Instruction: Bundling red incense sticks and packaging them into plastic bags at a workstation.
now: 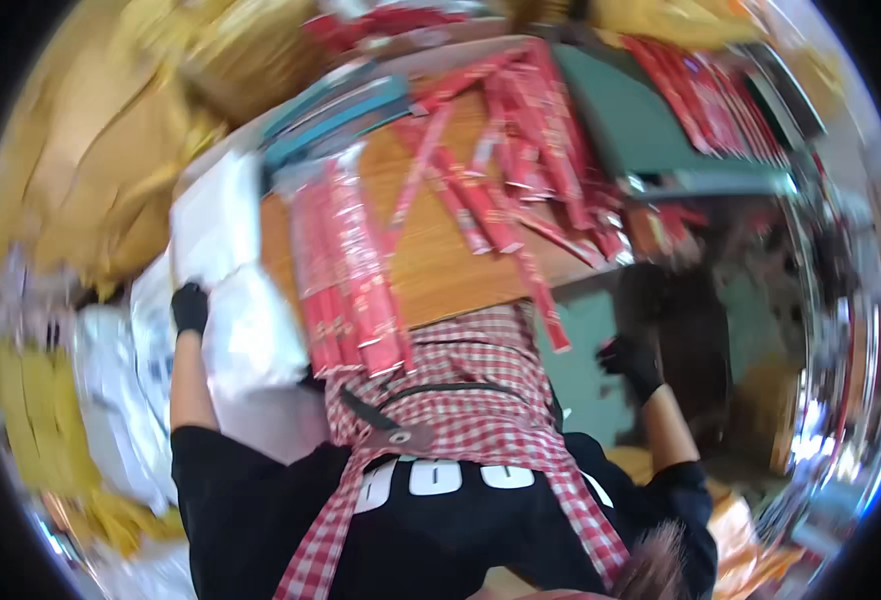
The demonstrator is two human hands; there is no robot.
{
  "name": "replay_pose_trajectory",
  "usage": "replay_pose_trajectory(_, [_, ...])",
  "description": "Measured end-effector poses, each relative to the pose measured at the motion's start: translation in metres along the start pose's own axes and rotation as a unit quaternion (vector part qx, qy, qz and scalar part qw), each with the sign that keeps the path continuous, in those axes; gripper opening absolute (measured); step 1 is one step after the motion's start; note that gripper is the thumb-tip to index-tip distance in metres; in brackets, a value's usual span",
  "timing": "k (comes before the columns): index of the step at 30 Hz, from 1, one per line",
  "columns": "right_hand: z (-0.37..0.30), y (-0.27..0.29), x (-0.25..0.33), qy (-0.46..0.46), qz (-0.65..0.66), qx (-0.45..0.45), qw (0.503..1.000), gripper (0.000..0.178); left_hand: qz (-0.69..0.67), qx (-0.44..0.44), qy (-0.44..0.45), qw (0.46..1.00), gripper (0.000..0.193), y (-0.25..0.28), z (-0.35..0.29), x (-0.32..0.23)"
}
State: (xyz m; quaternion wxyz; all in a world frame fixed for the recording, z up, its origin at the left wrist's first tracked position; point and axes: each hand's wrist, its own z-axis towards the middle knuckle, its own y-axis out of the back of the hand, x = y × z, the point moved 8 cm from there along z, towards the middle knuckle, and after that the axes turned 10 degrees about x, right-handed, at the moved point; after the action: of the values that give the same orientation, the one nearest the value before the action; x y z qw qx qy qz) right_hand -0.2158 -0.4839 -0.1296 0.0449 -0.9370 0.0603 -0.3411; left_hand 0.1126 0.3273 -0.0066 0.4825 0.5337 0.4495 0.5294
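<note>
My left hand (190, 307), in a black glove, is at the outer edge of a stack of white plastic bags (217, 225). Blur hides its fingers, so I cannot tell whether it grips a bag. Off the table's right front corner, my right hand (632, 367), also black-gloved, has its fingers curled in. A tiny reddish spot shows at its fingertips, too small to name. Between the hands, bundles of flat red packets in clear film (355, 270) lie on the wooden table (450, 270). Loose long red packets (475, 205) are strewn across its right half.
Blue-teal boxes (335, 115) sit at the table's back left. A green surface (630, 125) at the back right bears a row of red packets (705, 100). Large yellow-brown sacks (100, 140) are piled at the far left. White sacks (110, 390) stand nearer on the left.
</note>
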Motion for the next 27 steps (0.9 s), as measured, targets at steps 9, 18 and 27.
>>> replay_pose_trajectory(9, [-0.017,-0.41,0.248,0.64,-0.467,-0.013,0.61,0.015,-0.331,0.111,0.081,0.933,0.032,0.021,-0.016,-0.01])
replay_pose_trajectory(18, [0.156,-0.689,0.25,0.584,-0.395,0.152,0.693,0.015,-0.327,-0.021,0.0,0.945,0.028,0.026,-0.004,-0.027])
replay_pose_trajectory(27, [0.144,-0.71,0.248,0.581,-0.406,0.125,0.694,0.016,-0.41,-0.006,-0.057,0.91,0.013,0.044,-0.02,0.003])
